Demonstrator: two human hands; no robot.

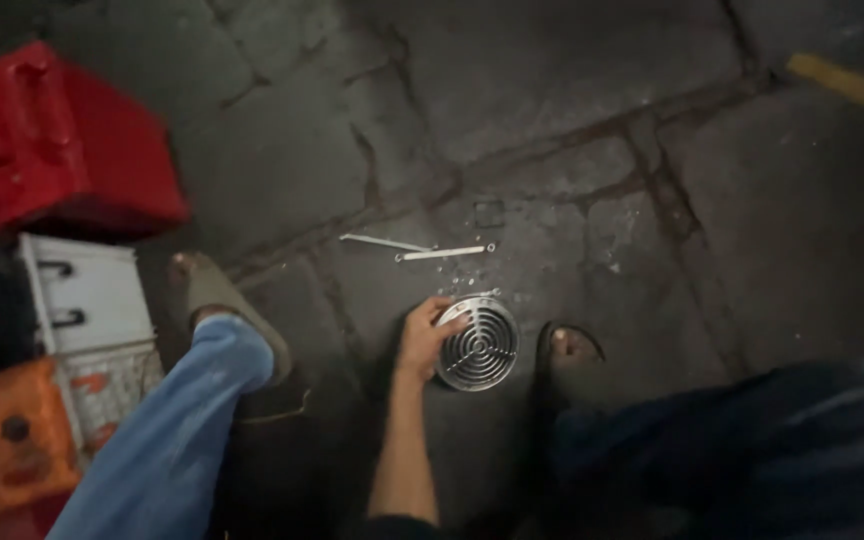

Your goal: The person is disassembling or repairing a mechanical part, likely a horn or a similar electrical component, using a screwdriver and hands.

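One of the hands (422, 340), seemingly the left, grips the rim of a round metal grille (479, 343) lying on the stone floor (572, 90) between two sandalled feet; two wrenches (422, 248) lie just beyond; the other hand is out of view.

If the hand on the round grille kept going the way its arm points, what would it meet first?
Probably the wrench lying on the floor just beyond the grille; the hand points up-frame, though depth is unclear.

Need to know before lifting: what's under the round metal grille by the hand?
The grille lies on the dark stone floor, with the hand gripping its left edge. Only darkness shows through its slots; anything beneath is covered.
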